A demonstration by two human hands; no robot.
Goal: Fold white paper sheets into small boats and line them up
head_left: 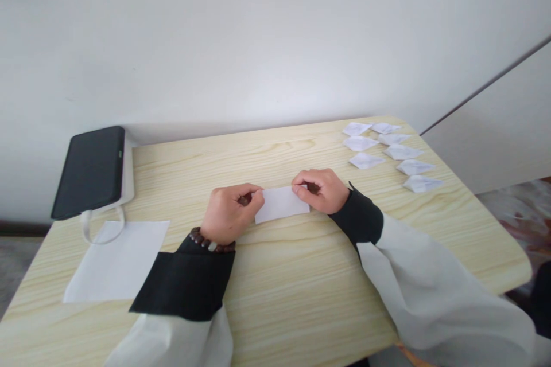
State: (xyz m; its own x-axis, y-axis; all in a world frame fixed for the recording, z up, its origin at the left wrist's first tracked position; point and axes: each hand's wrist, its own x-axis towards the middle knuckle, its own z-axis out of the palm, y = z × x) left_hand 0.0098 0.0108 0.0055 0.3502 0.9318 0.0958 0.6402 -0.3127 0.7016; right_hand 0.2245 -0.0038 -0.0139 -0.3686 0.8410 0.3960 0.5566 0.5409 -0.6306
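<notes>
Hands (226, 215) @ tbl (301, 281), wht wall (258, 46)

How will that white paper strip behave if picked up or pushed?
Probably very light: the white paper strip looks thin. Likely bendable, since it seems plain paper. Unlikely to roll, given its flat rectangular shape.

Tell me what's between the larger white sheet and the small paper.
In the head view, the left hand, its beaded bracelet and black cuff lie over the tabletop between the larger white sheet and the small paper, whose left end that hand pinches.
</notes>
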